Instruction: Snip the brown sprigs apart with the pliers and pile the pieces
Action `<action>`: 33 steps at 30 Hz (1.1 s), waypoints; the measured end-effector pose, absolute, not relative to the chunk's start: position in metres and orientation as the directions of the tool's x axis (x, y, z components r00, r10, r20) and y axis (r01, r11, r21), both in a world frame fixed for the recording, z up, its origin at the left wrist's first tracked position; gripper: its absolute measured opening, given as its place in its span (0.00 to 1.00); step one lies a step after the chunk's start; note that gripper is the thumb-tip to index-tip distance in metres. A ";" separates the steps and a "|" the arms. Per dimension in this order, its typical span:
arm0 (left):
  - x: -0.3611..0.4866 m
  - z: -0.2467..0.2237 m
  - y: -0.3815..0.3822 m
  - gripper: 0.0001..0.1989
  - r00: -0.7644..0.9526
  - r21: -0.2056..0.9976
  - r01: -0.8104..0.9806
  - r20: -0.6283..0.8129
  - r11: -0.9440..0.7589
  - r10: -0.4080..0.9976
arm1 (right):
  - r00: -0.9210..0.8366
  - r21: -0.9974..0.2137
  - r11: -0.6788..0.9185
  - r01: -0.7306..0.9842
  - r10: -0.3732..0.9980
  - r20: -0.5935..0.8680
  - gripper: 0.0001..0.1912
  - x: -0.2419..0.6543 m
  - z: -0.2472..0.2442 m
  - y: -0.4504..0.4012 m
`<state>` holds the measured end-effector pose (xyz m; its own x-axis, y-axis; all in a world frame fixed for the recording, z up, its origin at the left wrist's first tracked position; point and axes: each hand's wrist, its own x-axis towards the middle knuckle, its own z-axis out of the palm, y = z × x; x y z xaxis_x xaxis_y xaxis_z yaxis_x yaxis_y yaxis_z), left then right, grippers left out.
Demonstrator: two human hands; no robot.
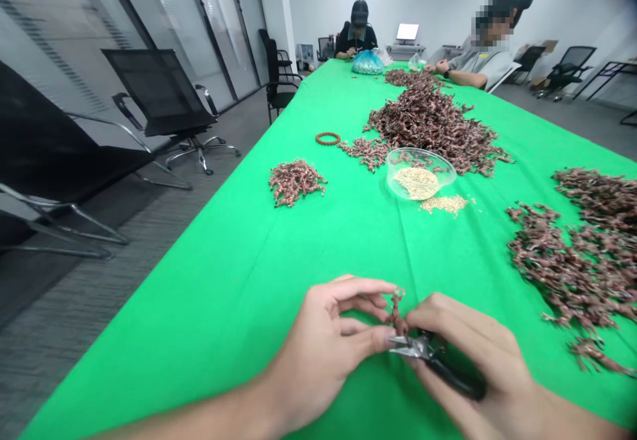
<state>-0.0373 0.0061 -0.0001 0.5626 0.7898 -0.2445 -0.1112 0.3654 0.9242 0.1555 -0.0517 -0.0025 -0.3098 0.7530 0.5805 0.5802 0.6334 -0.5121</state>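
Note:
My left hand (323, 340) pinches a small reddish-brown beaded sprig (397, 310) between thumb and fingertips, above the green tablecloth (223, 314). My right hand (472, 347) grips black-handled pliers (438, 364), and their steel jaws sit at the base of the sprig. Beyond my hands lie heaps of similar sprigs: a large one (428, 125) at mid-table, a small one (296, 181) to the left, and a wide one (572, 261) close on the right. A clear bowl (421, 173) holds pale beads, and more pale beads (445, 204) lie spilled beside it.
A brown beaded ring (328, 138) lies on the cloth. Two co-workers sit at the far end, one in a dark top (355, 40), one in a grey shirt (485, 65), near a blue bag (368, 63). Black office chairs (164, 95) line the left side.

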 end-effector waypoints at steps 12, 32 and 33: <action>-0.040 0.012 0.008 0.17 0.600 0.911 -0.032 -0.312 0.411 0.737 | -0.346 -0.477 0.630 0.613 0.757 0.554 0.15 0.160 -0.007 -0.050; -0.040 0.017 0.002 0.12 0.499 0.900 -0.092 -0.328 0.426 0.802 | -0.502 0.168 0.572 0.803 0.498 0.707 0.14 0.190 -0.010 -0.038; -0.040 0.017 0.002 0.12 0.506 0.892 -0.101 -0.335 0.440 0.795 | -0.501 0.175 0.563 0.808 0.497 0.709 0.13 0.190 -0.010 -0.038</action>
